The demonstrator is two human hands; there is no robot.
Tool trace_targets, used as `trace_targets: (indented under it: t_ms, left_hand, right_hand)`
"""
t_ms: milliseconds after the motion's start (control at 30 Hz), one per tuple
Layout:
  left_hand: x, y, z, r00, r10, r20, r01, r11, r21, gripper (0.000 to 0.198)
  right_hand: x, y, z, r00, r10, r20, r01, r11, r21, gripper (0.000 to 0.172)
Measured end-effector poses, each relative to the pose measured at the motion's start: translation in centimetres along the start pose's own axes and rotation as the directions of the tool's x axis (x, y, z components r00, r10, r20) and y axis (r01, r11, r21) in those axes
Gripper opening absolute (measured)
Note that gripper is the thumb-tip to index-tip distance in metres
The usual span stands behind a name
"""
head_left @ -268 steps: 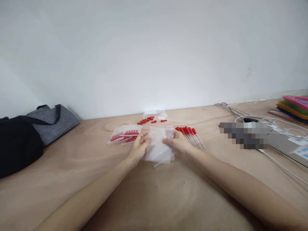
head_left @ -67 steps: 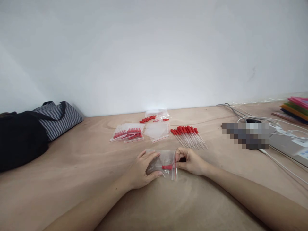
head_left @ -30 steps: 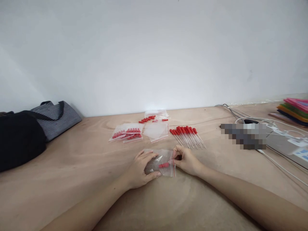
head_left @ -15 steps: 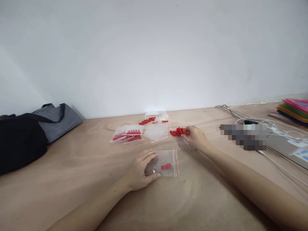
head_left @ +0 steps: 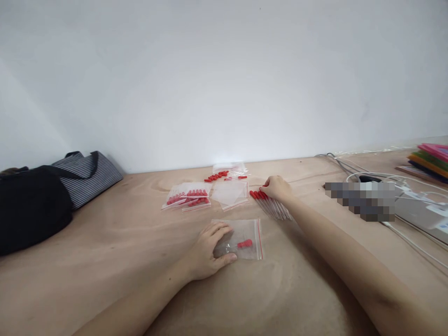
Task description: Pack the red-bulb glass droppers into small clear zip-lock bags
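My left hand (head_left: 210, 252) lies on a clear zip bag (head_left: 250, 231), fingers and thumb spread over its left side. Inside the bag is a dropper with a red bulb (head_left: 245, 243); its tip end is hidden near my fingers. Up and to the right, my right hand (head_left: 277, 188) pinches the red end of a dropper in a row of glass droppers (head_left: 275, 207) with red bulbs. Their clear tubes point towards me, slanting right. My right fingers cover some of the bulbs.
Filled zip bags (head_left: 187, 197) with red-bulbed droppers overlap at the left, beside flat zip bags (head_left: 229, 192). Loose red bulbs (head_left: 216, 176) lie near the wall. A black bag (head_left: 31, 210) and striped bag (head_left: 87, 175) stand left; cables (head_left: 416, 243) and coloured folders (head_left: 429, 161) lie right.
My right hand has shifted slightly up the row towards the bulb ends, showing more of the glass tubes. My left hand stays on the zip bag. The whole view has shifted a little.
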State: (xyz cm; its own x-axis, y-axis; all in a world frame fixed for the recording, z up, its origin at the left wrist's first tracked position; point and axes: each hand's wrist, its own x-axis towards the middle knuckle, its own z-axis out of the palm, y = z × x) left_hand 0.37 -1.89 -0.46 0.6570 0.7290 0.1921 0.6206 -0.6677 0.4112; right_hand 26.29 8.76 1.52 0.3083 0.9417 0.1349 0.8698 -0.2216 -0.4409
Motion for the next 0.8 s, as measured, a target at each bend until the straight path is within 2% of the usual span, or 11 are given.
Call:
trace_targets:
  t_ms: [100, 233, 300, 367, 433, 533, 667, 800]
  left_hand:
    - [0.0, -0.1, 0.1, 1.000, -0.004, -0.005, 0.004, 1.000, 0.002, 0.049]
    - [0.0, 0.1, 0.0, 1.000, 0.011, -0.010, -0.011, 1.000, -0.016, 0.049]
    - [0.0, 0.2, -0.1, 1.000, 0.008, -0.008, -0.008, 1.000, -0.027, 0.048]
    - [0.0, 0.3, -0.4, 1.000, -0.018, 0.007, 0.018, 0.999, -0.043, 0.049]
    - [0.0, 0.3, -0.6, 0.998, -0.062, 0.032, 0.064, 0.996, -0.062, 0.051]
    - [0.1, 0.2, -0.8, 0.994, -0.099, 0.054, 0.104, 0.991, -0.083, 0.054]
    - [0.2, 0.1, -0.7, 0.996, -0.067, 0.055, 0.072, 0.994, -0.086, 0.051]
    - [0.2, 0.2, -0.8, 0.995, -0.074, 0.066, 0.079, 0.994, -0.075, 0.051]
  right_hand:
    - [0.2, 0.2, -0.8, 1.000, 0.005, -0.007, -0.004, 0.997, 0.081, 0.018]
    - [0.2, 1.1, -3.0, 0.999, -0.041, -0.022, 0.044, 0.976, 0.212, 0.018]
    - [-0.3, 1.8, -4.1, 0.996, -0.072, -0.046, 0.084, 0.928, 0.364, 0.018]
    - [-1.2, 2.7, -4.7, 0.992, -0.080, -0.095, 0.121, 0.799, 0.589, 0.018]
    - [-2.6, 3.7, -4.4, 0.990, -0.056, -0.126, 0.134, 0.610, 0.781, 0.022]
    - [-5.1, 4.9, -2.8, 0.999, -0.023, -0.049, 0.055, 0.413, 0.909, 0.032]
    - [-7.8, 5.8, -0.1, 0.998, 0.024, 0.051, -0.056, 0.262, 0.963, 0.040]
    - [-8.8, 5.5, 0.6, 0.995, 0.073, 0.069, -0.081, 0.175, 0.981, 0.040]
